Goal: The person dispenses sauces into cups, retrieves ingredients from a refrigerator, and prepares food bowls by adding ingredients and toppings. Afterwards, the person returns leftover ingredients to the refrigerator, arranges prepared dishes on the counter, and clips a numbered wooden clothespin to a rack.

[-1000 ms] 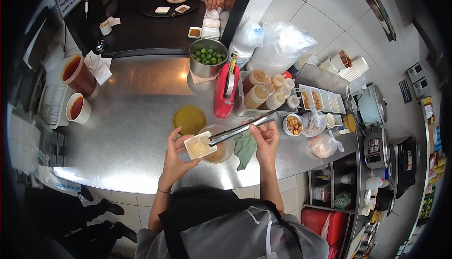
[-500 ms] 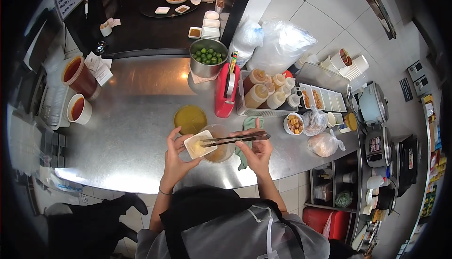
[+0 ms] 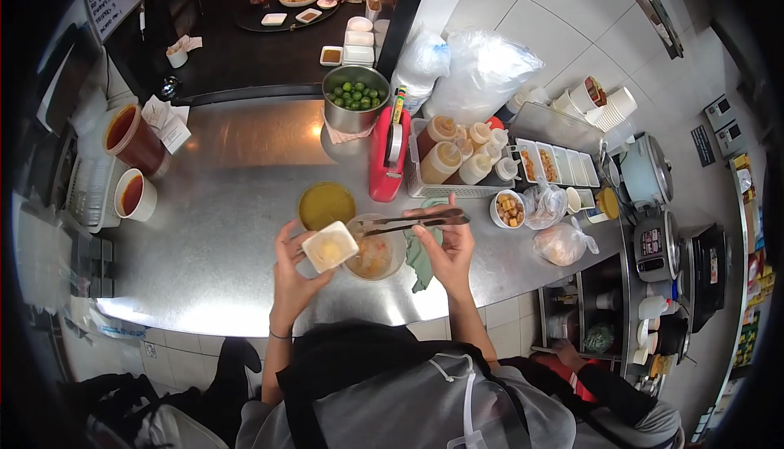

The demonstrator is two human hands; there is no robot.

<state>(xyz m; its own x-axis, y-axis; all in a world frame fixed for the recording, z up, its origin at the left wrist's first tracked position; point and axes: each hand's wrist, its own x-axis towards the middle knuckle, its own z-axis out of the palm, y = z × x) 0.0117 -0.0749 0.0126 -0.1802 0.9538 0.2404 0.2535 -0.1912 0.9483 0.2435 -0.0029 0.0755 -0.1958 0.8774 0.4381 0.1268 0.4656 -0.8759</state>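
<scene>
Tongs (image 3: pixel 445 218), mid-frame, are pinched by the right hand (image 3: pixel 449 257); a square dish (image 3: pixel 348 237) is pinched nearby by the left hand (image 3: pixel 291 276), presumably shortening reach.

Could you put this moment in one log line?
left hand: holding white dish | right hand: holding tongs over clear bowl | green cloth: beside bowl

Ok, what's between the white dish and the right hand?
In the head view, the clear bowl, then part of the green cloth, with the tongs extending from the right hand over the bowl.
</scene>
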